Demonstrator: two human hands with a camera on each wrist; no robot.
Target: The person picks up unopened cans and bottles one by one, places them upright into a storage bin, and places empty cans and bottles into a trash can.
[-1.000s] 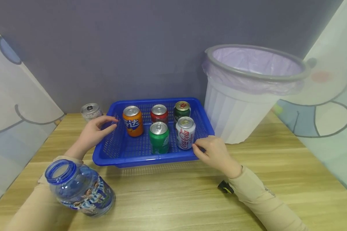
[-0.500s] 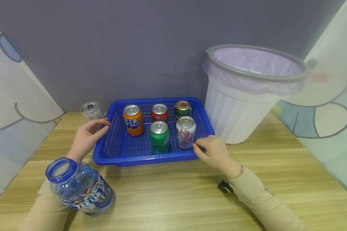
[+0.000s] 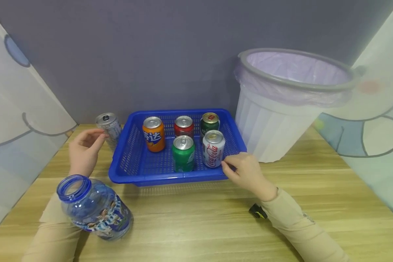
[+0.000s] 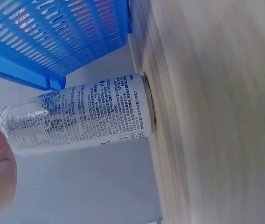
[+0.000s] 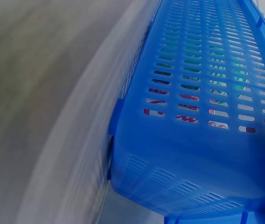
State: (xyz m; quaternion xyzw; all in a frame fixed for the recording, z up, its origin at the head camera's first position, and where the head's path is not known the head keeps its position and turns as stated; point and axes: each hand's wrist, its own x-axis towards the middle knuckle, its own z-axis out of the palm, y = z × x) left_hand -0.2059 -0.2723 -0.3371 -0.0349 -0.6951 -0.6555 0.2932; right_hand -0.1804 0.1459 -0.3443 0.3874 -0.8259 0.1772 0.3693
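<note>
My left hand (image 3: 83,151) is beside a tall silver-white can (image 3: 112,129), thumb and fingers parted and loosely bent. In the left wrist view this printed can (image 4: 83,114) stands on the table, with the fingertips (image 4: 1,144) close to its top end. Left of centre is the blue plastic basket (image 3: 165,178). Its near right corner is held by my right hand (image 3: 245,173), fingers curled at the rim. Inside stand an orange can (image 3: 155,136), a red can (image 3: 184,127), a dark green can (image 3: 209,123), a green can (image 3: 183,156) and a white Coca-Cola can (image 3: 213,151).
A clear blue-necked plastic jar (image 3: 99,213) stands in front of my left forearm. Behind the right hand rises a white bin (image 3: 268,120) with a purple liner. A small black object (image 3: 258,211) lies beside my right sleeve. A grey wall (image 3: 170,54) closes the back.
My left hand has moved left from the basket's left rim to the silver-white can. The right hand stays at the basket corner. The whole view has shifted slightly.
</note>
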